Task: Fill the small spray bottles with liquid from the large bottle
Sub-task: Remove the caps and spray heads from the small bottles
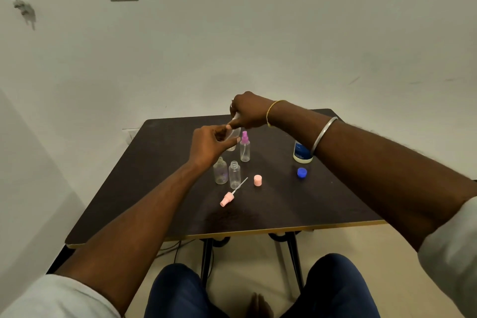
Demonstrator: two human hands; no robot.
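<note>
Clear plastic sits between both my hands. My left hand (211,147) curls round the body of a small bottle (233,138), held tilted above the table (284,204). My right hand (249,112) pinches its top from above, I judge to twist the spray head off. That head is hidden under my fingers.

Just right of my left fingertips stands a purple-topped spray bottle (244,148) with its head on. Below my left wrist, nearer me, the left uncapped bottle (220,171) and the right uncapped bottle (234,175) stand side by side, necks open. Both look empty, though with clear plastic I cannot be sure. Nearer me again, a pink spray head (227,198) lies on its side, its tube pointing toward the right uncapped bottle. A pink cap (257,180) stands just beside that.

Under my right forearm, partly hidden by it, is the large bottle (301,153), with its blue cap (301,172) off and set down just on my side of it.

As I judge it, I am in the opening stage: the large bottle and two small ones are open, a third is in hand, and the purple one remains. All the pouring and recapping looks yet to come.
</note>
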